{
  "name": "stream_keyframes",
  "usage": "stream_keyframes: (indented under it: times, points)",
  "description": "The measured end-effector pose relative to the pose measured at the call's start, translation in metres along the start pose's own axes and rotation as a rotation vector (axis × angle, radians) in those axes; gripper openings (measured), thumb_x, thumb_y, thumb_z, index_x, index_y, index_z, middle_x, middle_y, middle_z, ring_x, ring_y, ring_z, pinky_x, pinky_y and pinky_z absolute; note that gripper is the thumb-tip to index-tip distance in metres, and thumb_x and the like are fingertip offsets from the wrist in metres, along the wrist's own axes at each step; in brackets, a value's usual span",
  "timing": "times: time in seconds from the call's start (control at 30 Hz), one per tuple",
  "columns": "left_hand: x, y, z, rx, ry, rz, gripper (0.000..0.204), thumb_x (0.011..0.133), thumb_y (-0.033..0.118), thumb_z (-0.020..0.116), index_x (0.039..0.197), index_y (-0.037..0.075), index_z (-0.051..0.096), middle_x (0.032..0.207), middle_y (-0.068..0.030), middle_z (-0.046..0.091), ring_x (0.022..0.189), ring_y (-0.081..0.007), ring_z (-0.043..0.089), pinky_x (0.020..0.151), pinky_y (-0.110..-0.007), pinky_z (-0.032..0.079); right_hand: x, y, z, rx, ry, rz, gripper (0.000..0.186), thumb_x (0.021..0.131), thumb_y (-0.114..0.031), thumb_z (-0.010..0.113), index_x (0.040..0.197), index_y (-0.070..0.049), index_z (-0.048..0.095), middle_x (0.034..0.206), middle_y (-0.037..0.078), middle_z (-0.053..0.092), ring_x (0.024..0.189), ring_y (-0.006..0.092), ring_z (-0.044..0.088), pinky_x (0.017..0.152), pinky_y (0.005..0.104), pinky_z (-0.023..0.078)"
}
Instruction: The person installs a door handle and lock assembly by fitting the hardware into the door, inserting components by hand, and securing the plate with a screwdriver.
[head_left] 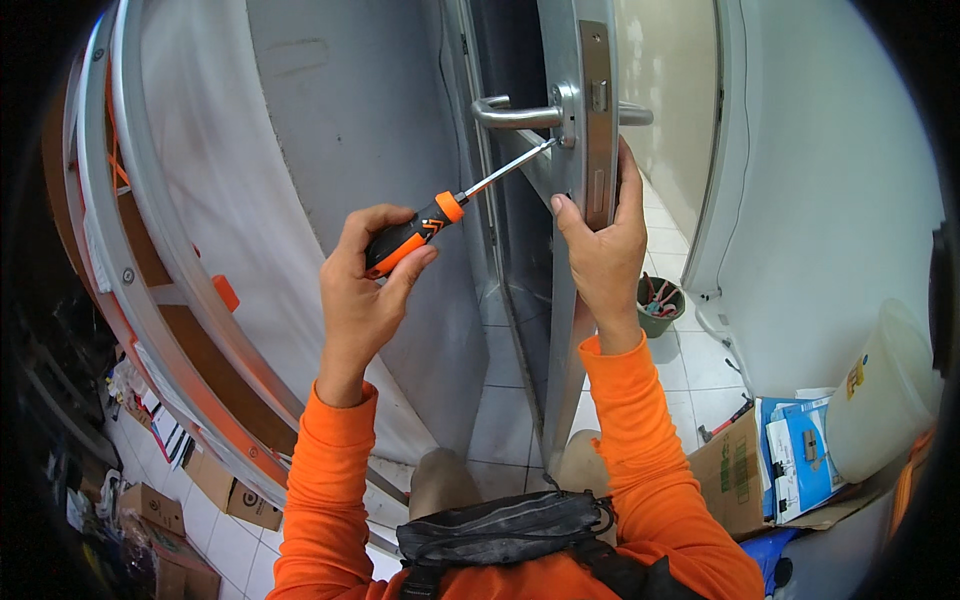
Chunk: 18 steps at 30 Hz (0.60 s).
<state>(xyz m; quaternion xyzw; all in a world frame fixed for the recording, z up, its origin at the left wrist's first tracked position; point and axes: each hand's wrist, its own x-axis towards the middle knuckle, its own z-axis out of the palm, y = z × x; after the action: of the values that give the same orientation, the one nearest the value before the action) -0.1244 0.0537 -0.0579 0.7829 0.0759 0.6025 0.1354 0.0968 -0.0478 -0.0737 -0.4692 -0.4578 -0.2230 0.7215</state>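
My left hand grips an orange-and-black screwdriver by its handle. The long steel shaft angles up to the right, its tip at a small round fitting just below the silver lever handle on a grey door. My right hand holds the door's edge from both sides, thumb in front and fingers behind, below the handle. A steel lock plate with a latch runs along that edge, above and beside my thumb. A second lever sticks out on the door's far side.
Metal frames lean along the left, with cardboard boxes on the tiled floor. Beyond the door stands a green bucket of tools. At lower right are a box, blue folders and a translucent tub.
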Motion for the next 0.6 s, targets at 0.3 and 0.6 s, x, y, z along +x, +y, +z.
stream_keyframes:
  times: [0.3, 0.6]
  points:
    - [0.006, 0.002, -0.007, 0.029, -0.052, 0.028, 0.041, 0.081, 0.005, 0.086, 0.115, 0.005, 0.062, 0.110, -0.0080, 0.070, 0.100, -0.0157, 0.070, 0.087, -0.029, 0.058, 0.000, 0.004, -0.003, -0.004, -0.014, 0.003, 0.083, 0.084, -0.011, 0.076, 0.155, -0.001, 0.035, 0.152, 0.026, 0.047, 0.139, 0.0393, 0.050, 0.115, 0.0439, 0.042]
    - [0.016, 0.013, -0.014, 0.081, -0.050, 0.166, 0.039, 0.080, 0.004, 0.086, 0.112, 0.004, 0.065, 0.107, -0.0101, 0.074, 0.092, -0.0167, 0.073, 0.082, -0.029, 0.059, 0.002, 0.002, -0.005, -0.003, -0.008, -0.027, 0.082, 0.085, -0.011, 0.075, 0.155, 0.000, 0.035, 0.152, 0.026, 0.047, 0.139, 0.0386, 0.051, 0.114, 0.0435, 0.042]
